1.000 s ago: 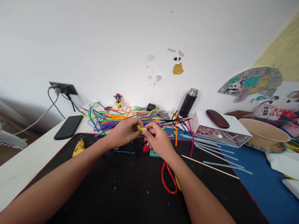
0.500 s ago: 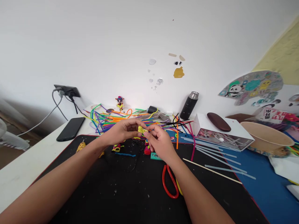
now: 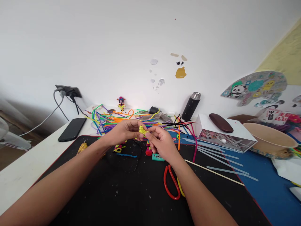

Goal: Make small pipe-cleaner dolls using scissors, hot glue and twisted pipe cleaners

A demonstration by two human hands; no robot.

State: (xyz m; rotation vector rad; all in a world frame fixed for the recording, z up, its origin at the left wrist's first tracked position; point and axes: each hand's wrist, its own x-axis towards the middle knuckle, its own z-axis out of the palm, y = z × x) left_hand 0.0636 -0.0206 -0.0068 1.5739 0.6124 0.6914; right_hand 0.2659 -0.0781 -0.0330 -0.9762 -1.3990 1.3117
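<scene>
Between my hands, above the black mat [image 3: 113, 194], is a small yellow piece [image 3: 142, 130] that looks like coiled pipe cleaner. My left hand [image 3: 124, 131] pinches it from the left with thumb and fingers. From the right, the thumb and fingertips of my right hand [image 3: 162, 142] grip its lower end. Below them on the mat lie a pink-and-yellow fuzzy piece [image 3: 118, 148], a blue pipe cleaner [image 3: 127, 155] and a pink piece [image 3: 148, 150], partly covered by my right hand. A teal box [image 3: 157, 157] sits beside my right wrist.
Many coloured pipe cleaners [image 3: 110, 121] lie along the wall, near a small figure [image 3: 121, 103]. A black flask [image 3: 191, 106] stands behind. Red-handled pliers or cutters [image 3: 171, 185] are partly under my right forearm. Right are a stick [image 3: 216, 173], clear glue sticks [image 3: 223, 155] and a white box [image 3: 199, 125].
The yellow piece has turned a little between my fingertips. Both hands keep their hold in nearly the same place, and the view has shifted slightly.
</scene>
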